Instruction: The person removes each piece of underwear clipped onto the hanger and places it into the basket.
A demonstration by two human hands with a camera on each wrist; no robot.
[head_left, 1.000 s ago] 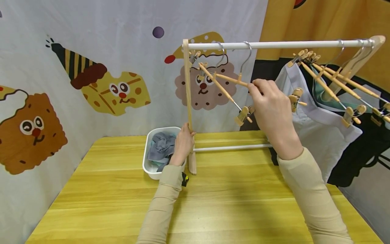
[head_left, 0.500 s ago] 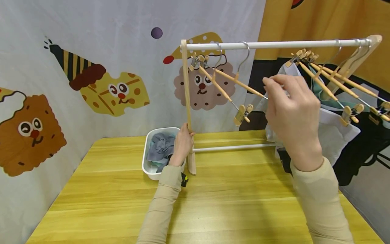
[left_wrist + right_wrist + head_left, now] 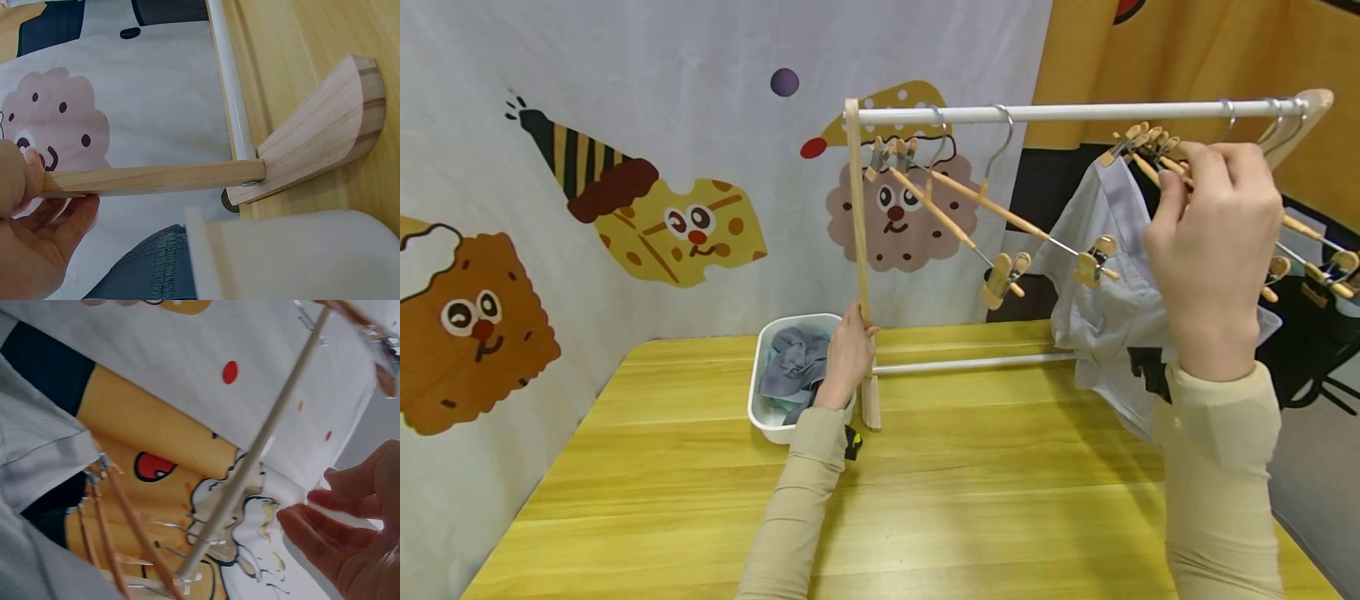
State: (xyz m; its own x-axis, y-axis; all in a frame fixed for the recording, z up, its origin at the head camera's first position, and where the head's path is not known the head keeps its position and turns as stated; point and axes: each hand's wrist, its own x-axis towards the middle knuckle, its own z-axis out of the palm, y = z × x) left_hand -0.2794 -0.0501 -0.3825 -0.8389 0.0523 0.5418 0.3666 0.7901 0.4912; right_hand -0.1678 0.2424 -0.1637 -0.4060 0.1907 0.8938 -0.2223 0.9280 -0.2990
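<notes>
My left hand [image 3: 850, 350] grips the wooden upright post [image 3: 156, 178] of a small clothes rack, thumb on one side and fingers on the other in the left wrist view. My right hand [image 3: 1217, 242] is raised before the rack's right part. In the right wrist view its fingers [image 3: 331, 544] are loosely bent with nothing between them, apart from the hangers. Two bare wooden clip hangers [image 3: 1000, 212] hang from the white rail [image 3: 1075, 112] at the left. Further right, clip hangers hold a light grey garment [image 3: 1097, 275] and dark clothing, partly hidden behind my right hand.
A white plastic basket [image 3: 763, 421] with crumpled grey and teal cloth [image 3: 793, 367] stands left of the post on the yellow wood-grain table [image 3: 962, 517]. A white lower bar [image 3: 970, 364] joins the rack's sides. A printed curtain [image 3: 700, 83] hangs behind.
My right hand has let go of the second bare hanger and moved right, in front of the loaded hangers. My left hand stays on the post.
</notes>
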